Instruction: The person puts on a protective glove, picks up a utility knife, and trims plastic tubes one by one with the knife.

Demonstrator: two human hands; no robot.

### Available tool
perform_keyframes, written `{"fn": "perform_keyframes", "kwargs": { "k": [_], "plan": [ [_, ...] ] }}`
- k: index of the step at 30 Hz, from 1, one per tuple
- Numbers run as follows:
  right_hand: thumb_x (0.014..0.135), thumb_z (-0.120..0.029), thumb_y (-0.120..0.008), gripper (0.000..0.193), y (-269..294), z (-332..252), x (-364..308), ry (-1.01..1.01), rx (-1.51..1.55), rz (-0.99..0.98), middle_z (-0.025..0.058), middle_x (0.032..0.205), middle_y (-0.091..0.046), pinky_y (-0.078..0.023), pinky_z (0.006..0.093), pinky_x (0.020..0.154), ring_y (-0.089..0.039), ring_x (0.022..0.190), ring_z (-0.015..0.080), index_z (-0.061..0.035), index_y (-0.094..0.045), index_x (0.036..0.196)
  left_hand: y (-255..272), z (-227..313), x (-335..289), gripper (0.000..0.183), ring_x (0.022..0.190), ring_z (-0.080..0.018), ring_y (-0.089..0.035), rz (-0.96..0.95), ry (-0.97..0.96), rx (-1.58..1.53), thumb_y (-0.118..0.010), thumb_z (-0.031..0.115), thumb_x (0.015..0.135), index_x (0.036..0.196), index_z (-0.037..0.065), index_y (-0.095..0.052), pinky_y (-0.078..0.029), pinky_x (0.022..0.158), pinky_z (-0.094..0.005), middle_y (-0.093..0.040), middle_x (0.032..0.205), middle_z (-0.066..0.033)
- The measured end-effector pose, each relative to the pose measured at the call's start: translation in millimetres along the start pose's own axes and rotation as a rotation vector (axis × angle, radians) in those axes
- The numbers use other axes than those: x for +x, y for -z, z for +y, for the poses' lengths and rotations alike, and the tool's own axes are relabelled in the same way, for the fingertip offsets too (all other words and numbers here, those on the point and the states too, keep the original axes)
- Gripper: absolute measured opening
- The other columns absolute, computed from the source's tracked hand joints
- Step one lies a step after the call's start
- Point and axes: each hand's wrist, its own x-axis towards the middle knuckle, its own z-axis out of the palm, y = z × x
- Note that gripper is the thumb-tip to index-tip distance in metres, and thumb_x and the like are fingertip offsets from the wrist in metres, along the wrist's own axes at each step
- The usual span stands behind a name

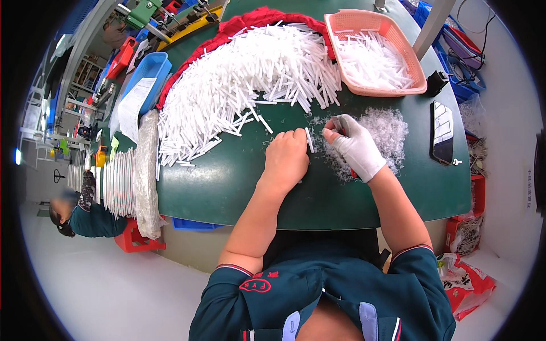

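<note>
My bare left hand [286, 154] is closed in a fist above the green table. A short white plastic tube [309, 140] stands at its thumb side, apparently pinched there; the fingers hide the grip. My right hand [357, 146] wears a white glove with bare fingertips. It is curled around a slim red-handled tool [354, 173], whose working end I cannot make out. Under and beside the right hand lies a heap of thin, clear plastic shavings [387, 128]. Beyond both hands spreads a large pile of white tubes [250, 68] on a red cloth [267, 15].
A pink basket [364, 91] with more tubes stands at the far right. A black phone [442, 133] lies near the right edge. A wrapped roll [149, 170] and a blue tray [162, 65] are on the left. Another person [94, 219] sits farther left.
</note>
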Motion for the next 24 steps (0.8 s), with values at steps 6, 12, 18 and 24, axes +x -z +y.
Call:
{"fn": "perform_keyframes", "kwargs": {
  "k": [6, 12, 18, 24],
  "plan": [
    [0.090, -0.017, -0.058, 0.026, -6, -1, -9, 0.218, -0.253, 0.043, 0.0216, 0.086, -0.064, -0.049, 0.0373, 0.071, -0.062, 0.080, 0.0375, 0.0008, -0.053, 0.107, 7, -5, -1, 0.019, 0.076, -0.0172, -0.065, 0.078, 0.224, -1.038, -0.061, 0.003, 0.083, 0.103, 0.001, -0.060, -0.049, 0.061, -0.0272, -0.064, 0.087, -0.0055],
    [0.088, -0.012, -0.061, 0.016, -6, 2, -10, 0.291, -0.021, 0.057, 0.0185, 0.083, -0.064, -0.050, 0.0311, 0.067, -0.064, 0.074, 0.0295, -0.0020, -0.060, 0.100, 20, -2, -3, 0.022, 0.073, -0.0147, -0.065, -0.036, 0.221, -1.437, -0.060, 0.007, 0.088, 0.110, 0.003, -0.057, -0.047, 0.056, -0.0226, -0.065, 0.088, -0.0066],
    [0.084, -0.014, -0.066, 0.018, -7, -9, -16, 0.490, -0.307, 0.211, 0.0142, 0.078, -0.064, -0.050, 0.0330, 0.063, -0.064, 0.069, 0.0282, -0.0041, -0.061, 0.099, 22, 0, -5, 0.021, 0.068, -0.0145, -0.064, -0.101, 0.142, -1.489, -0.059, 0.007, 0.090, 0.111, 0.004, -0.056, -0.046, 0.054, -0.0225, -0.066, 0.086, -0.0079],
    [0.079, -0.024, -0.072, 0.027, -2, -14, -18, 0.341, -0.321, 0.090, 0.0136, 0.072, -0.062, -0.049, 0.0348, 0.059, -0.063, 0.065, 0.0295, -0.0036, -0.060, 0.090, 20, 6, -6, 0.021, 0.071, -0.0107, -0.061, -0.015, 0.059, -1.247, -0.057, -0.003, 0.087, 0.107, 0.004, -0.060, -0.048, 0.064, -0.0234, -0.065, 0.089, -0.0045]
  ]
}}
